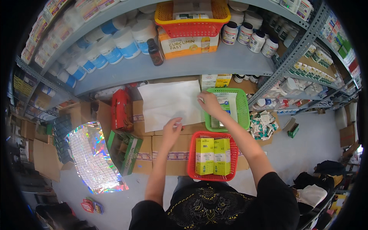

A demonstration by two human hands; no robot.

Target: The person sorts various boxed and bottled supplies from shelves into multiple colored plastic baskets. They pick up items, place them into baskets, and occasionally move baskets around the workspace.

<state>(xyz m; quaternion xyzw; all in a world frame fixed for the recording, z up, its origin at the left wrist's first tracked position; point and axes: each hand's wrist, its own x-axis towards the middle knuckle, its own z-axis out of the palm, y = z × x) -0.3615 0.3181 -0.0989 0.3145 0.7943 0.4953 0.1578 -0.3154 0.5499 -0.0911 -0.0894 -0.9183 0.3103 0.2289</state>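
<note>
A large white paper sheet point(170, 103) lies over cardboard boxes in front of me. At its lower edge is my left hand point(172, 128), fingers loosely bent and apart, with nothing visible in it. My right hand point(209, 102) is by the sheet's right edge, above the left rim of a green basket point(242, 111). Its fingers are curled together; what they hold, if anything, is too small to make out. White-and-green packets point(230, 103) lie inside the green basket, partly behind my right forearm. Closer to me, a red basket point(190, 163) bears two yellow-green boxes point(213, 155).
A shelf above holds white tubs point(126, 44), a dark bottle point(155, 53) and a red-and-yellow basket point(191, 27). Left are a red metal box point(120, 109), a green carton point(132, 155) and a shiny holographic sheet point(94, 157). Small packs point(263, 125) are heaped at right.
</note>
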